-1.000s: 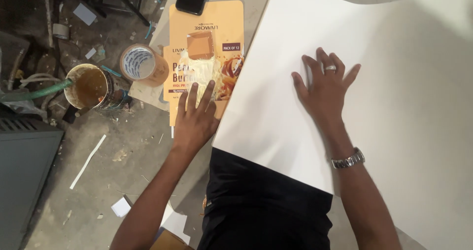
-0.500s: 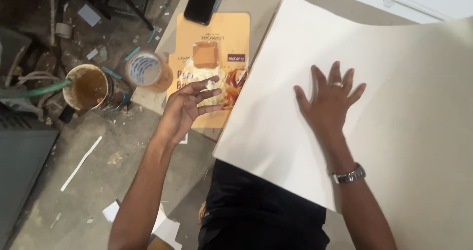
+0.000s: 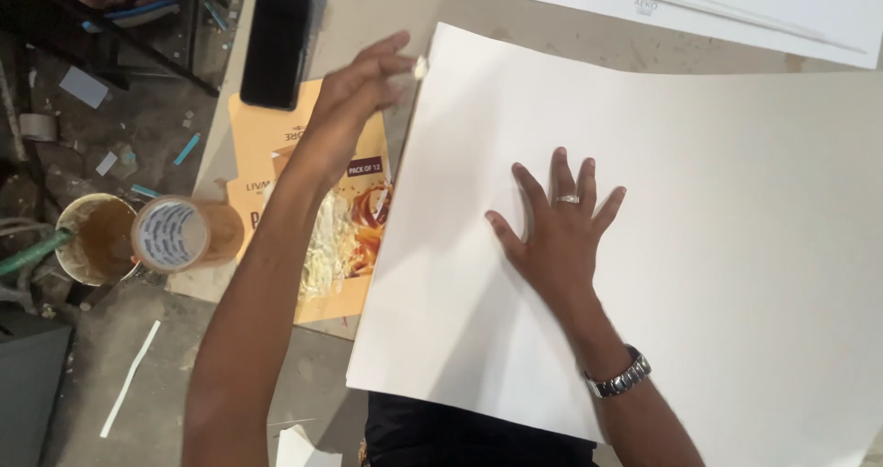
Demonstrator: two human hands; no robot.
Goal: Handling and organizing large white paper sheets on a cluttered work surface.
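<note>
1. Two bare hands work over a large white sheet (image 3: 699, 246) lying on the counter (image 3: 386, 7).
2. Right hand (image 3: 552, 232) presses flat on the sheet, fingers spread wide.
3. Left hand (image 3: 354, 94) pinches a small white lump (image 3: 420, 65) at the sheet's upper-left corner.
4. Orange packet (image 3: 345, 237) and black phone (image 3: 274, 46) lie beside the sheet's left edge.
</note>
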